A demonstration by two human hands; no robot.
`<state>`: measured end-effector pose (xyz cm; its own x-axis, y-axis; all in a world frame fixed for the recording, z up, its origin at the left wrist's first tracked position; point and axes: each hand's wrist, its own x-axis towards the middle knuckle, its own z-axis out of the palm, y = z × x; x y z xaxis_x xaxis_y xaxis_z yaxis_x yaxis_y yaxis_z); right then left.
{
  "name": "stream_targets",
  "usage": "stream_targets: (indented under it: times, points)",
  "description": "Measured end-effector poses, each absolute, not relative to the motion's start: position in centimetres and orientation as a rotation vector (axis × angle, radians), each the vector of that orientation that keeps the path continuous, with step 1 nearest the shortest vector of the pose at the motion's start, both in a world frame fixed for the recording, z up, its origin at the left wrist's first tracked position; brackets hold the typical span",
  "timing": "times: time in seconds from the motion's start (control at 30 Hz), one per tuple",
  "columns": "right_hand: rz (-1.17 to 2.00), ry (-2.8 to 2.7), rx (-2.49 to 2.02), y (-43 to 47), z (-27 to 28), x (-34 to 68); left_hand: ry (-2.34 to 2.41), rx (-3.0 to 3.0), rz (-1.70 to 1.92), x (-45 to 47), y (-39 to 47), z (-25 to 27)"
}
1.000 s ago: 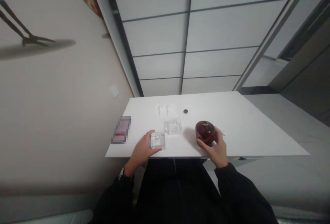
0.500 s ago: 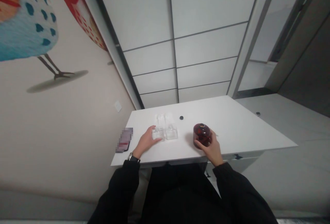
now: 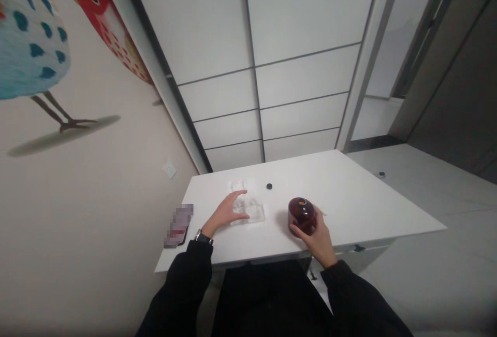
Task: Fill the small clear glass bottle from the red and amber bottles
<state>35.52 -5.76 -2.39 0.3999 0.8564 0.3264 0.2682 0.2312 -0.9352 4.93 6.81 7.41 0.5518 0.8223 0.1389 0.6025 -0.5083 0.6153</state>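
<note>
My right hand (image 3: 319,239) is wrapped round the side of a dark red, round, glossy bottle (image 3: 300,216) with a small opening on top. The bottle leans a little toward me, and I cannot tell whether its base touches the white table (image 3: 272,246). To the left, a clear plastic packaging tray (image 3: 255,214) with moulded hollows lies on the tabletop. Above its left side my left hand (image 3: 224,216) is open, thumb and fingers spread wide in a C shape with nothing held between them. Part of the tray is hidden behind that hand.
A small black round cap (image 3: 269,186) lies beyond the tray. At the table's left edge is a blurred-out phone-like object (image 3: 180,224). A thin pale item (image 3: 324,213) shows just right of the bottle. Cabinet doors (image 3: 298,93) rise behind the far edge.
My left hand has let go of the plastic tray's left part, and its fingers have spread. My right hand still holds the red bottle, now slightly more tilted. The camera view has shifted slightly.
</note>
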Motion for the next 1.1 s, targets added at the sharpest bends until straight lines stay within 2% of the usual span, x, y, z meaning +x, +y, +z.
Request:
stream_targets:
  times: [0.23, 0.67, 1.1]
  points:
    - [0.502, -1.147, -1.349, -6.0, -2.7, 35.3, 1.146, 2.221, 0.632, 5.9, 5.6, 6.9]
    - [-0.194, -2.001, -1.244, -3.0, 3.3, 37.4, 1.227, 2.095, 0.674, 6.8, 1.3, 6.0]
    - [-0.548, -2.293, -1.134, -1.5, 5.8, 36.8, 1.224, 2.072, 0.662, 6.7, 1.5, 5.4]
